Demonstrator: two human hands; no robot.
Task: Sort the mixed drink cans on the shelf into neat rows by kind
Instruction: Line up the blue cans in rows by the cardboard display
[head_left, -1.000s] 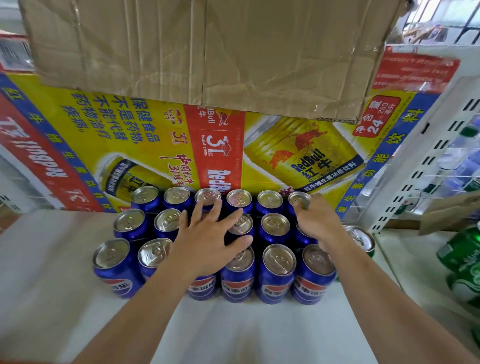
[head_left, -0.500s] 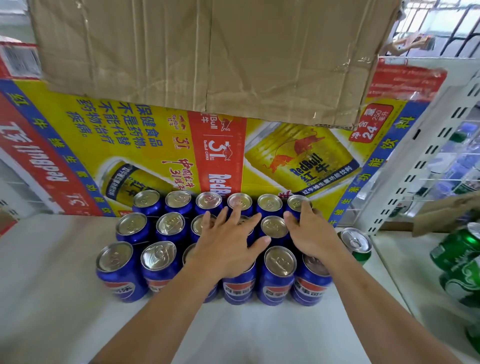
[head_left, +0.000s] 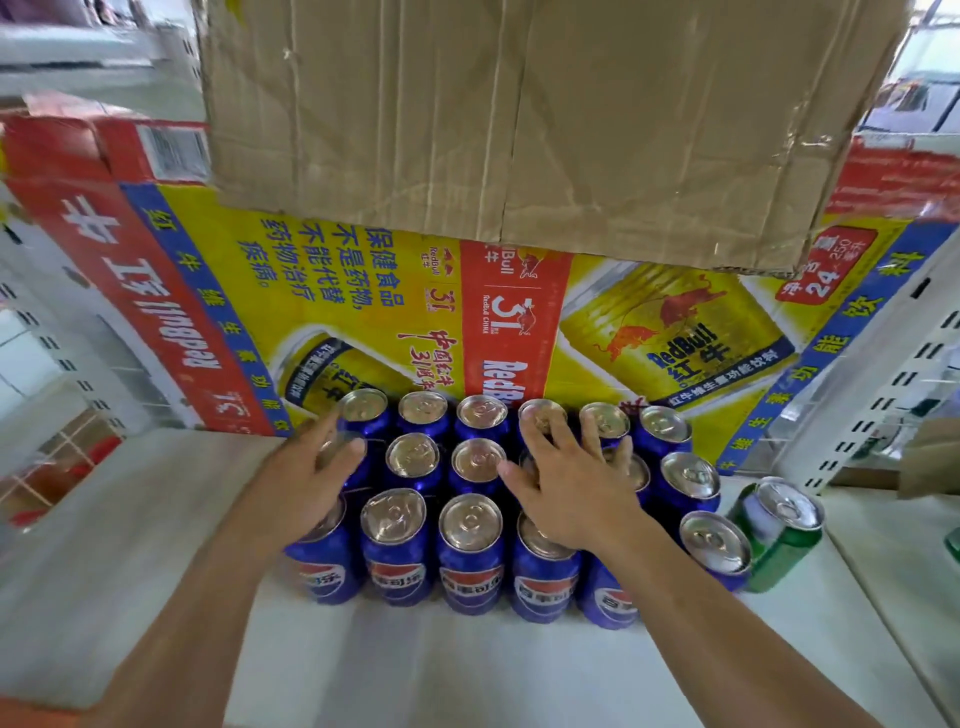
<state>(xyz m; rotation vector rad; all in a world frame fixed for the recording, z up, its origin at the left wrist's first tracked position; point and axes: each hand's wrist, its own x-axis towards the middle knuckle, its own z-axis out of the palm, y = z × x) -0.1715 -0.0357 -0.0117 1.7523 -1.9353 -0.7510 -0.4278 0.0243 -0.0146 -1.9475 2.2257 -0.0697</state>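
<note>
Blue Pepsi cans (head_left: 470, 556) stand upright in three tight rows on the white shelf (head_left: 415, 670). My left hand (head_left: 306, 478) lies over the block's left edge, fingers and thumb cupped loosely around the leftmost middle-row can (head_left: 340, 449). My right hand (head_left: 566, 491) rests flat on the can tops right of centre, fingers spread toward the back row. One green can (head_left: 779, 532) stands just right of the block, touching the front-right blue can (head_left: 717, 545). Both palms hide some lids.
A yellow and red Red Bull carton (head_left: 363, 291) stands right behind the cans. A brown cardboard box (head_left: 519, 119) overhangs from above. A white perforated shelf upright (head_left: 872, 395) rises at the right. More green cans peek in at the far right edge (head_left: 953, 543).
My left hand has slid from the middle can tops to the block's left edge. My right hand has shifted from the right side toward the centre.
</note>
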